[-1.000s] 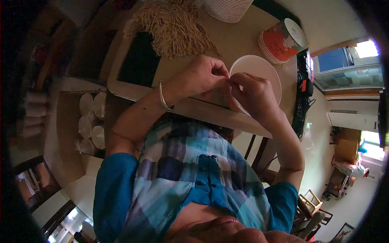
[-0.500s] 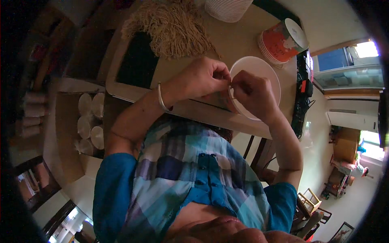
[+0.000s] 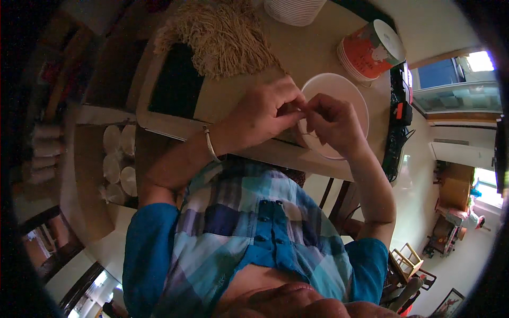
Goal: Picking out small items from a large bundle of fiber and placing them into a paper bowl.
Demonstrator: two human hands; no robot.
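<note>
A white-lined paper bucket [image 3: 356, 108] stands tilted at the table's front edge, its open mouth turned up toward me. At its near-left rim my left hand [image 3: 273, 108] and my right hand [image 3: 336, 122] meet, fingertips pinched together. A thin pale string [image 3: 312, 135] shows below the right fingers; most of it is hidden by the fingers. My right hand overlaps the bucket's mouth, while the left stays just outside the rim. Left of the bucket lies a loose heap of tan strings [image 3: 228, 42].
A stack of red printed paper buckets [image 3: 368, 50] stands upside down at the back right. Another white stack [image 3: 296, 9] is at the far edge. A dark green mat [image 3: 177, 79] lies at left; black cables [image 3: 393, 116] run along the right edge. Below left, a carton [image 3: 95, 175] holds white rolls or cups.
The fingers of my left hand have opened out slightly and its thumb reaches further right. My right hand stays nearly in place at the rim.
</note>
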